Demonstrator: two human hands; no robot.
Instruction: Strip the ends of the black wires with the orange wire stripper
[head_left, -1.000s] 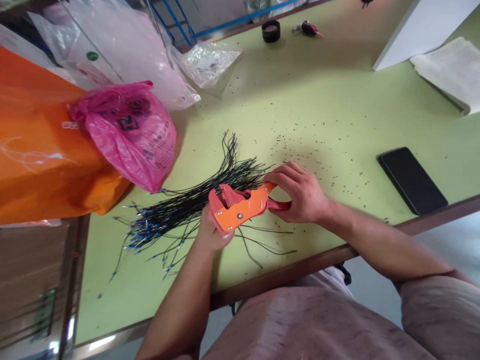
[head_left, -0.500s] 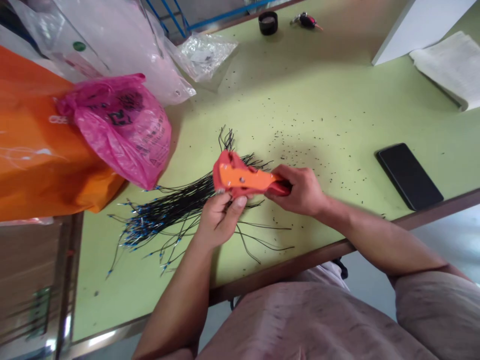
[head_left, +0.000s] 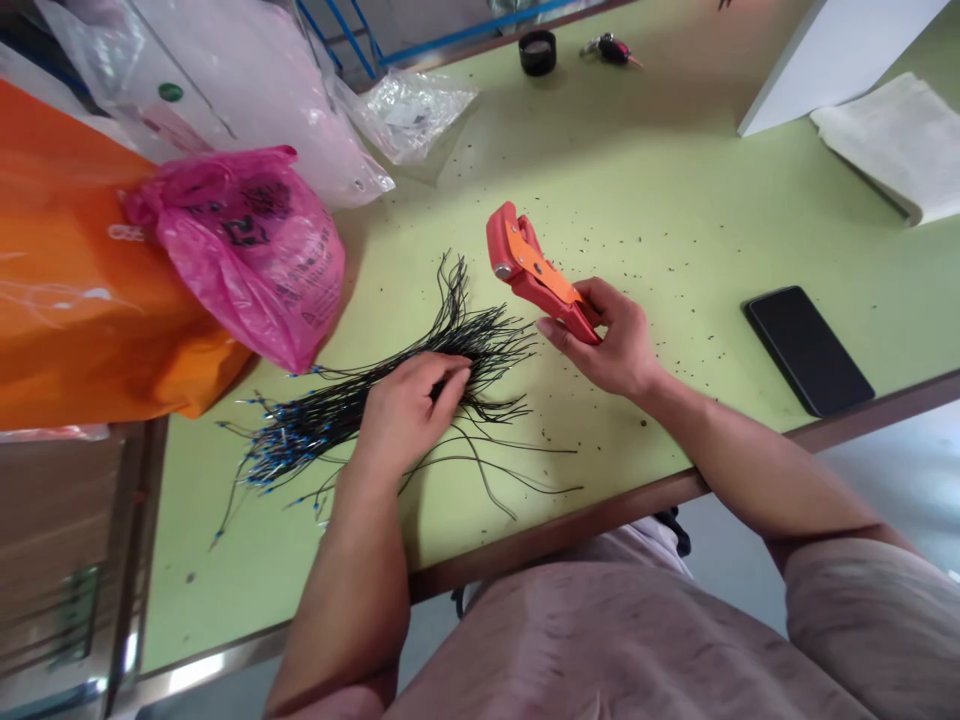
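Black wires with blue tips (head_left: 322, 430) fan out across the green table (head_left: 637, 180); my left hand (head_left: 409, 405) lies over them, fingers loosely spread, pinching nothing; my right hand (head_left: 619, 340) is wrapped tight around the red handle of an orange wire stripper (head_left: 532, 265), held up off the table; a pink plastic bag (head_left: 255, 260) sits just beyond the wires; a black phone (head_left: 808, 350) lies off to the right.

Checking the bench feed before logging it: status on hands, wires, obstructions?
Left hand on black wire bundle with blue-tipped ends. Right hand gripping orange-red wire stripper. Pink plastic bag beside the bundle.
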